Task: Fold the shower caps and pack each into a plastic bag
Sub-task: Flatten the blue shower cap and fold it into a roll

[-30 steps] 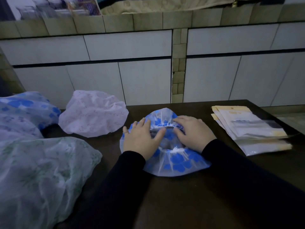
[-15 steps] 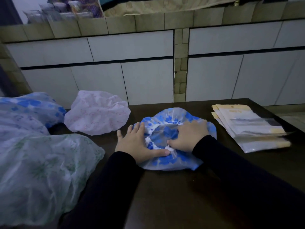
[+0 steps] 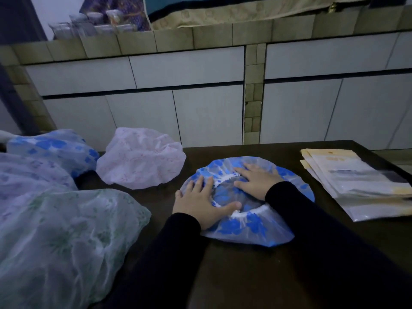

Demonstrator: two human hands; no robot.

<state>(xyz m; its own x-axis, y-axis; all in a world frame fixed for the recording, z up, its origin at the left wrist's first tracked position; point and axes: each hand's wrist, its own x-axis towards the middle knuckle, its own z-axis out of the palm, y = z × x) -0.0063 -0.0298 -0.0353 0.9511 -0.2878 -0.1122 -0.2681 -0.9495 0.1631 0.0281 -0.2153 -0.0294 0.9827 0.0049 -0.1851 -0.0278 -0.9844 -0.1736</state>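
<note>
The blue shower cap (image 3: 247, 226) lies flat on the table (image 3: 245, 275), opening up. Both hands press it with flat fingers, left hand (image 3: 200, 204) at its left edge, right hand (image 3: 256, 181) at its far side; the plastic bags (image 3: 356, 184) are to the right, nearer the right hand.

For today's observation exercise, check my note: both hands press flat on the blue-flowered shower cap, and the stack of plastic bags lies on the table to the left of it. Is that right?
Not quite. The head view shows the stack of plastic bags to the right of the blue-flowered shower cap, not the left. The rest holds: the left hand and right hand both press flat on it, on the table.
</note>
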